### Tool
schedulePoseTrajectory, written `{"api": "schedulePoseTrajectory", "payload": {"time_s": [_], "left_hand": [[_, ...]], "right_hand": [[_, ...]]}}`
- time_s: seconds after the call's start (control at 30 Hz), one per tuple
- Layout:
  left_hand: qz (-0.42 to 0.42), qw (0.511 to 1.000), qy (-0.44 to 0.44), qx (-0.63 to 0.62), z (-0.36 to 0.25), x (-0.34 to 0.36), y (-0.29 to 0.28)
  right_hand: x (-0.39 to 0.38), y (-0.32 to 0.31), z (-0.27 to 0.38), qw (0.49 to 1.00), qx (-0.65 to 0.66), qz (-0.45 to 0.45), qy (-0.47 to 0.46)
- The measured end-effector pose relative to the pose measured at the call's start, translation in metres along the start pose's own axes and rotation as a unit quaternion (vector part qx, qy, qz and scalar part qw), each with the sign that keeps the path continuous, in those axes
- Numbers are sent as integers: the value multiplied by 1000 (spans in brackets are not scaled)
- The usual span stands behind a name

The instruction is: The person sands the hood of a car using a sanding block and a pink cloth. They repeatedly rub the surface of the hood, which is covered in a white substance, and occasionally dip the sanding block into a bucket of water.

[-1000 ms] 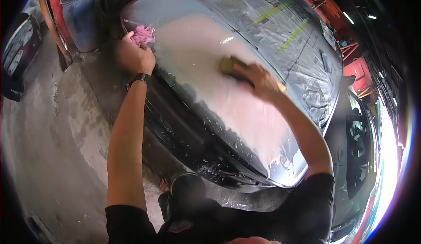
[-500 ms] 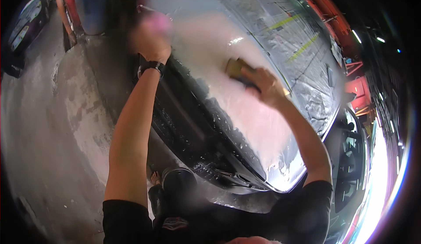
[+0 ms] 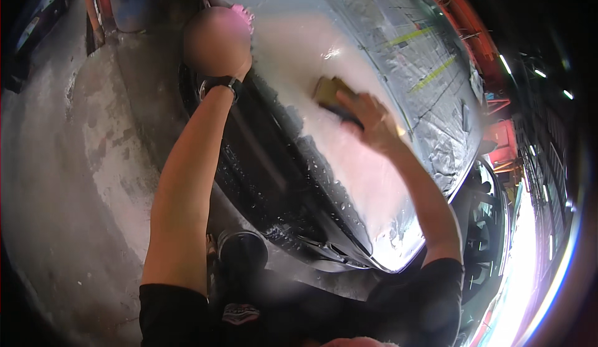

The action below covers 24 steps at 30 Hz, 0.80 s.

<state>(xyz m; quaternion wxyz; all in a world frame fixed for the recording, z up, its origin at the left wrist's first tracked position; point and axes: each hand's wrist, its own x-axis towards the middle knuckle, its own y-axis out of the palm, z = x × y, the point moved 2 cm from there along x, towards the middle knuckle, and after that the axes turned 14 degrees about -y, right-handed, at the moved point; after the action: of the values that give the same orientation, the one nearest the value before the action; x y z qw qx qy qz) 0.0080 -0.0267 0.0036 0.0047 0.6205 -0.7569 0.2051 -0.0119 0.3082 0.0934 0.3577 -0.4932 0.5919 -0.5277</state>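
My left hand (image 3: 217, 45), smeared and wearing a dark watch, is closed around a pink crumpled cloth (image 3: 243, 17) at the far corner of a car's body panel (image 3: 293, 48). My right hand (image 3: 367, 113) grips an olive-and-dark rectangular block (image 3: 329, 93), held against the pale pink, wet-looking middle of that panel, whose near side is dark with droplets. Right of the block, crinkled clear sheeting (image 3: 436, 116) with yellow-green tape strips covers the adjoining part of the car.
Stained concrete floor (image 3: 81, 191) runs along the left. A blue container (image 3: 131, 1) and red posts stand at the top left, beside a dark object at the rim. Another car (image 3: 486, 222) is on the right, with red metalwork (image 3: 501, 141) and bright lights beyond.
The panel's far corner has shifted up and rightward in the picture, my left hand and cloth along with it. My right hand and block show only a small shift, staying on the panel.
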Motion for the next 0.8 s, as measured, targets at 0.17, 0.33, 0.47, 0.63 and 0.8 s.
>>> {"api": "schedulePoseTrajectory", "payload": {"time_s": [0.17,0.33,0.47,0.63,0.8], "left_hand": [[15,1000,-2,-15,-16,-6,4],[21,999,-24,2,-1,-4,5],[-4,1000,-2,5,6,0,-2],[19,1000,-1,-9,-4,-3,-5],[54,998,-14,-19,-16,-7,6]], "right_hand": [[109,19,-124,988,-52,-13,146],[147,30,-92,981,-56,43,181],[72,14,0,999,1,29,41],[100,6,-40,995,-26,30,91],[193,45,-110,959,-117,31,255]]}}
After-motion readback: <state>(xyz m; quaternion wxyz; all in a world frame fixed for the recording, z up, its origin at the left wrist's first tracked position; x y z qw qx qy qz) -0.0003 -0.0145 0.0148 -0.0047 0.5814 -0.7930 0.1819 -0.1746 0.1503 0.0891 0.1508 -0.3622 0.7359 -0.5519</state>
